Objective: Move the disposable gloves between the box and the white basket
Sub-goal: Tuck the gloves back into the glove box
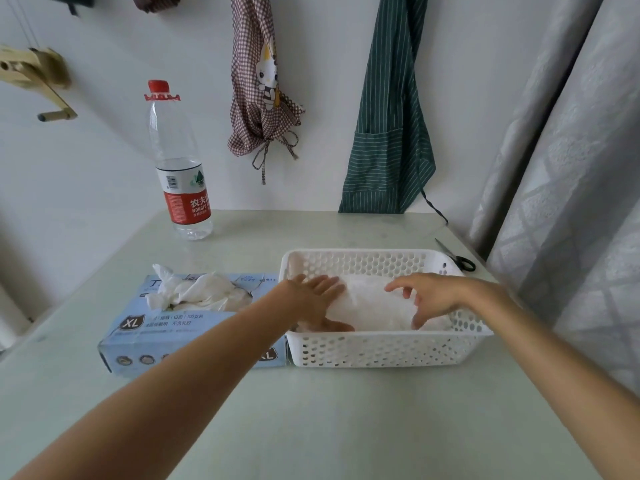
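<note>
Both hands are in the basket [384, 348] over the glove pile [375, 306]. Left hand [317, 299] lies flat on the pile's left end, fingers straight and slightly spread, pressing or just touching, can't tell which. Right hand [429, 296] hovers over the right end, fingers apart and loosely curled, thumb down toward the pile, holding nothing. The pile's long axis runs left-right along the basket, so each hand covers one end. More gloves [199, 291] stick out of the box [166, 327], which butts against the basket's left wall on the surface [311, 427]. The left hand is nearer the box, so my guess is that a transfer either way suits the left.
</note>
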The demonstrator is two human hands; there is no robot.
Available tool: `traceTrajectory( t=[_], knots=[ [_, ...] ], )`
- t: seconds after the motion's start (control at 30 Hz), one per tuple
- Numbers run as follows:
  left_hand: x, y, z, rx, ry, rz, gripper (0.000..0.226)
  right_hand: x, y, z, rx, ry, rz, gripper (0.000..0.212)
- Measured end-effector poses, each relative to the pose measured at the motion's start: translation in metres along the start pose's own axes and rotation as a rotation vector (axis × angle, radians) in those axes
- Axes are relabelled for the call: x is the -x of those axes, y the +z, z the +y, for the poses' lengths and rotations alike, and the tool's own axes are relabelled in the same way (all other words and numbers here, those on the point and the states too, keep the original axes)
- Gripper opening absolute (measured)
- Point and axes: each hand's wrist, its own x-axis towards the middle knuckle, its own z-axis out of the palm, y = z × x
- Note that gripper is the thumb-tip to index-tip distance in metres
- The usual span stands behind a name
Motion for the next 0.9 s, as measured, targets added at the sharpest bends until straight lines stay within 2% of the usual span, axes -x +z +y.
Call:
traceTrajectory(
  t=[0.1, 0.2, 0.3, 0.4, 0.47, 0.57, 0.63, 0.73, 0.83, 0.9],
  knots=[
    [0.001, 0.004, 0.003, -0.064, -0.047, -0.041, 0.084, -0.009, 0.009, 0.006, 0.026, 0.064, -0.044, 0.089],
    [0.004, 0.003, 0.006, -0.107, -0.084, -0.119, 0.08, -0.011, 0.016, 0.009, 0.033, 0.062, -0.053, 0.086],
    [0.005, 0.004, 0.01, -0.124, -0.096, -0.107, 0.075, -0.011, 0.019, 0.006, 0.041, 0.037, -0.056, 0.083],
    [0.005, 0.001, 0.009, -0.044, -0.086, -0.088, 0.078, -0.011, 0.013, 0.004, 0.025, 0.025, -0.045, 0.085],
    [0.006, -0.004, 0.005, 0.02, -0.051, -0.003, 0.083, -0.006, 0.007, 0.003, -0.01, 0.003, 0.009, 0.084],
    [0.02, -0.019, -0.005, 0.09, -0.024, 0.147, 0.088, 0.007, -0.001, -0.005, -0.015, -0.069, 0.152, 0.06],
    [0.036, -0.025, -0.015, 0.167, -0.026, 0.238, 0.071, 0.013, 0.001, -0.019, -0.037, -0.141, 0.159, 0.044],
    [0.064, -0.023, -0.035, 0.304, -0.065, 0.375, 0.045, 0.013, 0.015, -0.043, 0.022, -0.158, 0.049, 0.033],
    [0.093, -0.01, -0.06, 0.451, -0.144, 0.466, 0.036, 0.015, 0.017, -0.054, 0.069, -0.117, 0.02, 0.029],
    [0.117, 0.007, -0.085, 0.551, -0.249, 0.527, 0.034, 0.019, 0.006, -0.065, 0.076, -0.08, 0.063, 0.028]
  ],
)
